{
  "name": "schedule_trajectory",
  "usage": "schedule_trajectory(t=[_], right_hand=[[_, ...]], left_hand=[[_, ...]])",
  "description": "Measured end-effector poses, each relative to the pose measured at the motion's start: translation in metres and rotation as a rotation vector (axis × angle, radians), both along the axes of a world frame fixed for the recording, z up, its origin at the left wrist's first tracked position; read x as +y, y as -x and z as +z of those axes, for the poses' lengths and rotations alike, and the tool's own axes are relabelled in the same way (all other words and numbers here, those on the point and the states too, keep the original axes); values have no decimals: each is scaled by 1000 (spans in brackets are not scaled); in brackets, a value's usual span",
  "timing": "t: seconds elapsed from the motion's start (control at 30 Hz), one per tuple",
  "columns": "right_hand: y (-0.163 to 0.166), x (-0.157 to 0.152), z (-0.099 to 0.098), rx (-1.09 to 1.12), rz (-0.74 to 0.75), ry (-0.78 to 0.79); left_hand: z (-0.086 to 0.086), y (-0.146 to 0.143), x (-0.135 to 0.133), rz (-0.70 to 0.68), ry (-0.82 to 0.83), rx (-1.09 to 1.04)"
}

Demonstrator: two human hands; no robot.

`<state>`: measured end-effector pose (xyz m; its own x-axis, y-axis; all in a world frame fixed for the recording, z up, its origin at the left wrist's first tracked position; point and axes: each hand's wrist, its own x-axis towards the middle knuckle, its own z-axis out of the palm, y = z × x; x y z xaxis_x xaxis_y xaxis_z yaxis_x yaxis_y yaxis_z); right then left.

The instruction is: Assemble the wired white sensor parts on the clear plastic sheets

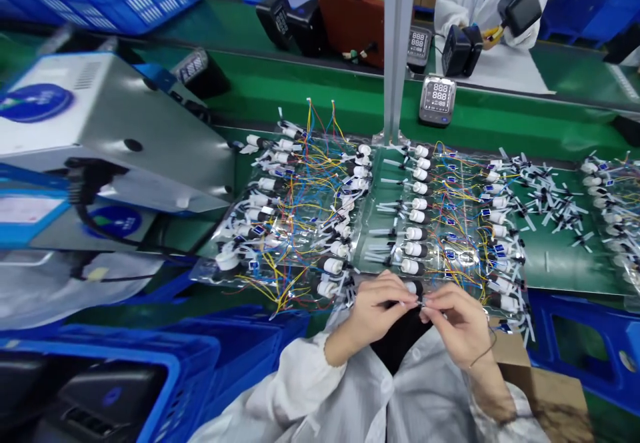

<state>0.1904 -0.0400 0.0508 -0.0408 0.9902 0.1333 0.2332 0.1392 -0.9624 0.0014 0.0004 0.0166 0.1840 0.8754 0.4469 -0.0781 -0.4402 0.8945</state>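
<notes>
I had a tiny pale sliver (pixel 423 303), too small to make out, pinched between both hands at the table's near edge. My left hand (pixel 373 313) and right hand (pixel 457 328) kept narrow, steady fingertip grips, just beside rows of wired white parts (pixel 415 233) in clear plastic sheets (pixel 375 229) on the green table (pixel 560 263).

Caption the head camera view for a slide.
Left hand and right hand pinch a small part near wired white components.

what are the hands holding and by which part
The left hand and right hand pinch a small thin piece between their fingertips; which part is too small to tell.
</notes>
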Motion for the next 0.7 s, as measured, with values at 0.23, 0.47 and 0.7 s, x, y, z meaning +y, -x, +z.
schedule_trajectory(t=[0.23, 0.47, 0.7], right_hand=[[3, 6, 4, 11, 42, -14], [-1, 1, 2, -28, 69, 3], [-2, -3, -3, -122, 54, -61]], left_hand=[[-3, 4, 0, -67, -34, 19], [1, 5, 0, -91, -101, 63], [17, 5, -3, -76, -133, 195]])
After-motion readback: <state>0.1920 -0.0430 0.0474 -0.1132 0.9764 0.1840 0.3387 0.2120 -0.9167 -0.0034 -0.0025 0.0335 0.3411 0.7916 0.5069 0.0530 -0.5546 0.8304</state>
